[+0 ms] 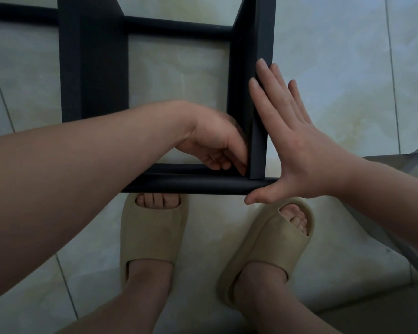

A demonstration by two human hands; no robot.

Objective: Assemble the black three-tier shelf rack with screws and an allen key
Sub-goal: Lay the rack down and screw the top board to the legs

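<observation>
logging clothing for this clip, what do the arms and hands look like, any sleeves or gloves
The left forearm and right forearm are bare: no sleeves, gloves, watch or bracelet in view. The right hand wears no ring; its nails are short and plain. The left hand shows a small pale glint, too small to identify.

Between the wide black panel (94, 68) and the right angle post (258, 68), an opening shows bare floor tiles (179, 88). A round crossbar (179, 26) closes it on the far side and the near round bar (191, 185) on the near side. The left hand (215, 143) fills its near right corner, fingers curled in. The right hand (297, 145) lies flat along the post's outer face, blocking that side. Farther right the floor is free up to grey fabric (396, 189). Beige slippers (152, 237) crowd the floor just on the near side of the bar.
</observation>
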